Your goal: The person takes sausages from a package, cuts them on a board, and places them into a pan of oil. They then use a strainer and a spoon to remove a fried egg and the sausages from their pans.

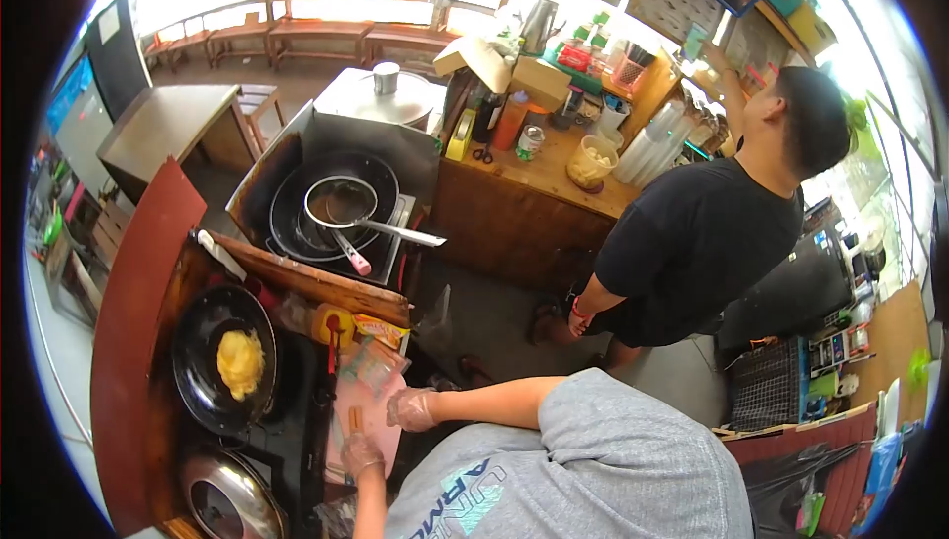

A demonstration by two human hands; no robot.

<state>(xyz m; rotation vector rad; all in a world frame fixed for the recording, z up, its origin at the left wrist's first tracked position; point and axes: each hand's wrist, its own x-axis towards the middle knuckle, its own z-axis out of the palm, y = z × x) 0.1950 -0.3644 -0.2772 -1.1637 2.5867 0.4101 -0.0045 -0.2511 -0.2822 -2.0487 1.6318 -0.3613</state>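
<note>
While a black wok [201, 346] bearing yellow food [240, 364] sits centre-left, a pink board [349, 396] lies lower centre under a clear packet [376, 365]. The gloved right hand [411, 408] curls at its right edge; the gloved left hand [363, 455] bends beside a brown strip [356, 420], each grip's opening and hold unclear.

Grey short-sleeved shirt [603, 455], dark lettering [445, 513], teal print [484, 507]; clear gloves [413, 403] cover left hand [363, 456] and right hand [409, 410].

Wok [198, 371], glossy metal; lid [247, 494], polished metal; 2 gloves [363, 454], clear plastic (crinkled); grey shirt [633, 450], matt cloth.
</note>
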